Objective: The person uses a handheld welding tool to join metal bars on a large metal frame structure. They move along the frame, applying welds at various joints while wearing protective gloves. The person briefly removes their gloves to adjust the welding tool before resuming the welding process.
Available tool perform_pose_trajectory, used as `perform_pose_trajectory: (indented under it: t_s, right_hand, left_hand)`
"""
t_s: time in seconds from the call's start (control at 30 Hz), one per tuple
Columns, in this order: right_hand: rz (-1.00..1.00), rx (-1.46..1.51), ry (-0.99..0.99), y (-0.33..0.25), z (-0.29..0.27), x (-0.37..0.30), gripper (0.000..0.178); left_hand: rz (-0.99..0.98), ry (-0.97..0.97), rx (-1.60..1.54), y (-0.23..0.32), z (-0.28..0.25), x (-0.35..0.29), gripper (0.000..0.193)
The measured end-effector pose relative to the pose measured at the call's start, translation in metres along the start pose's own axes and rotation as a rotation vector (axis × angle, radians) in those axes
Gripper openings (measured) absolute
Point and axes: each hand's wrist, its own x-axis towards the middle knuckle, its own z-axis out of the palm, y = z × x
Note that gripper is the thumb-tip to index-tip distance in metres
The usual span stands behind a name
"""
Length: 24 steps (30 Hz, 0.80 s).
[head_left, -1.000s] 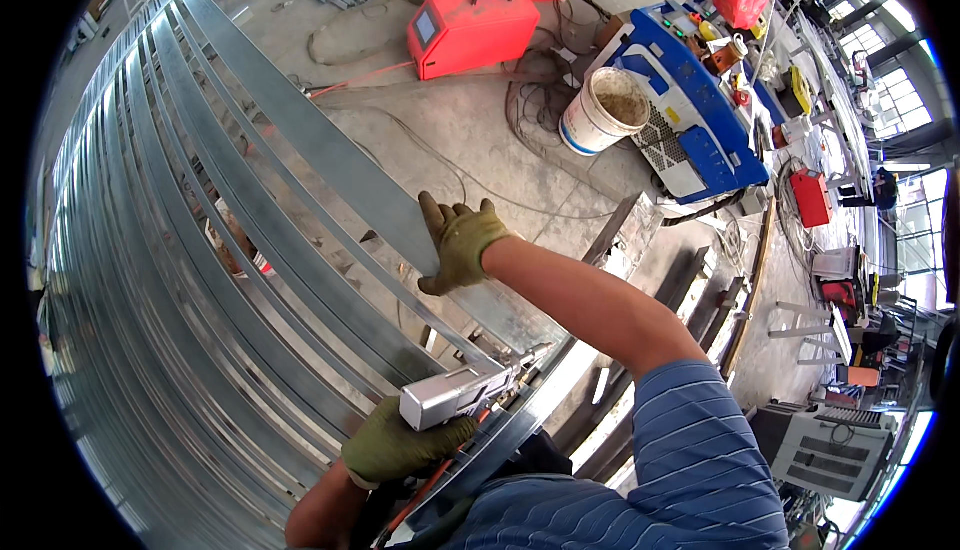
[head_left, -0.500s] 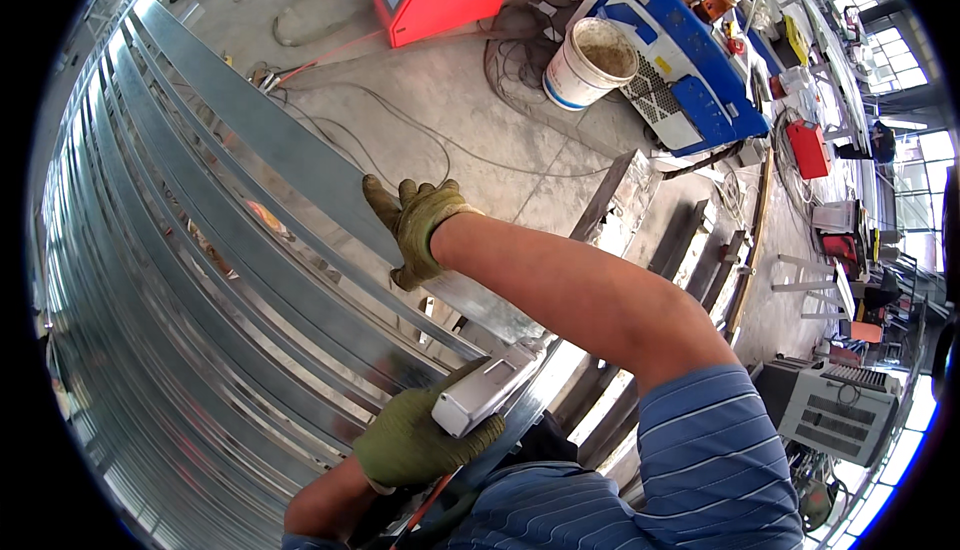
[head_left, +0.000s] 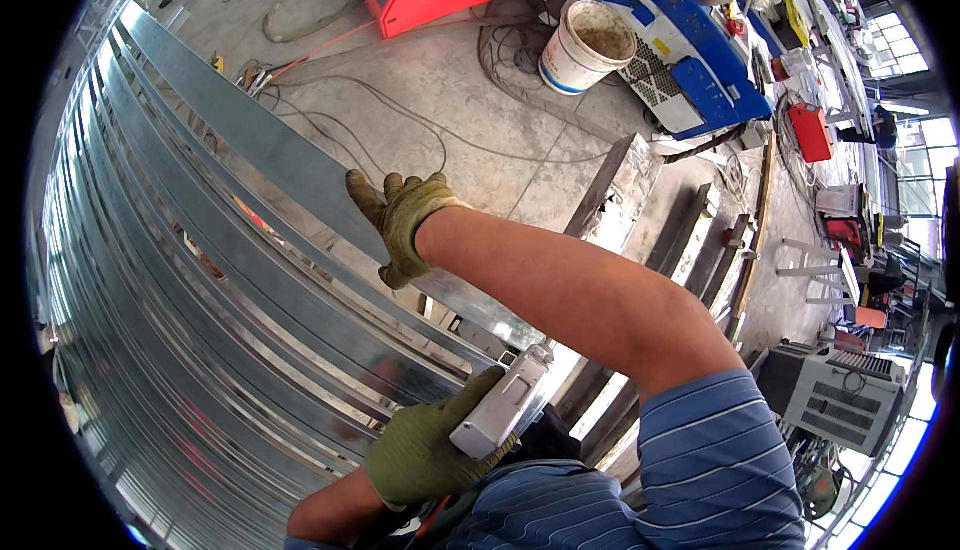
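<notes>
The left grip (head_left: pixel 420 452) clamps a silver tool (head_left: pixel 500 412); the right grip (head_left: pixel 405 225), fingers apart, lies over a metal strip (head_left: pixel 288 157). A white bucket (head_left: pixel 570 65) seemingly holds brownish residue (head_left: pixel 606 38).

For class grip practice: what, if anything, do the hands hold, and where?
Left hand holds a silver tool by its near end; right hand spans a metal strip, grip unclear.

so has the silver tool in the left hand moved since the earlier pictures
Yes. Judged against the white bucket, the silver tool in the left hand has shifted to the right and lower in the view.
</notes>
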Motion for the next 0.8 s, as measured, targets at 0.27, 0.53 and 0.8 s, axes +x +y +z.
perform_pose_trajectory:
  t_s: [0.27,0.53,0.8]
  right_hand:
    - [0.005,0.004,-0.028,0.001,0.000,0.000,0.134]
    - [0.008,0.018,-0.061,0.000,0.000,0.004,0.140]
    - [-0.003,-0.003,-0.013,0.001,0.002,0.002,0.135]
  left_hand:
    - [-0.143,-0.013,-0.143,0.011,-0.006,0.001,0.077]
    - [-0.206,-0.054,-0.146,0.010,-0.009,0.003,0.072]
    - [-0.235,-0.065,-0.157,0.013,-0.012,0.005,0.073]
